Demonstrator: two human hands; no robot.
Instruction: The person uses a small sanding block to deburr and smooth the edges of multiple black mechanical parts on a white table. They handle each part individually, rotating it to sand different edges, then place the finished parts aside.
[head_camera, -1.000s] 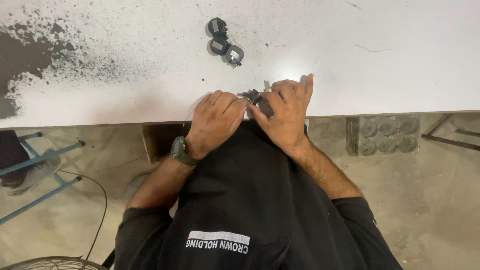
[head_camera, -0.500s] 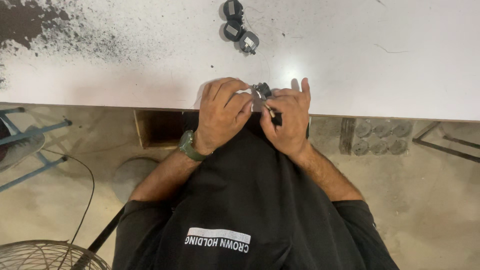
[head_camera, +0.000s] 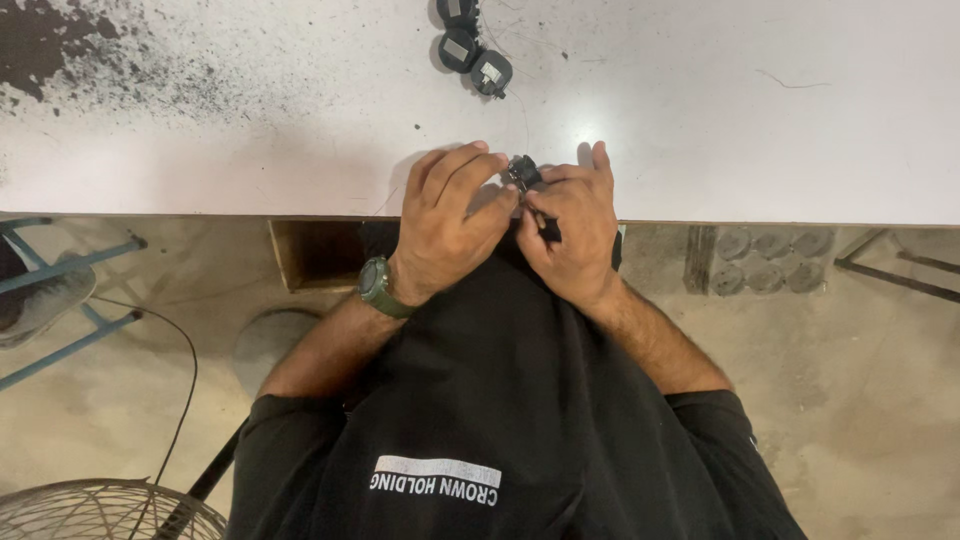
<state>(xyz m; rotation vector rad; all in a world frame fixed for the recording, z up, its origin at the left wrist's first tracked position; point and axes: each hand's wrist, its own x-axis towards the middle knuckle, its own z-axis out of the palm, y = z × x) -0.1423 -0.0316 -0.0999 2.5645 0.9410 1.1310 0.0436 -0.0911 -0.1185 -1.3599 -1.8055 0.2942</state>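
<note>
Left hand, green wristwatch on it, and right hand meet at the white table edge, fingers pinched together on a small black part between them. Three round black parts with pale rectangular labels lie at 12 o'clock, well apart.

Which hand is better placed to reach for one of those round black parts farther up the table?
Probably the left hand. Its fingers lie nearer the three round black parts, which sit up and slightly left. The right hand grips the small black part from the far side.
</note>
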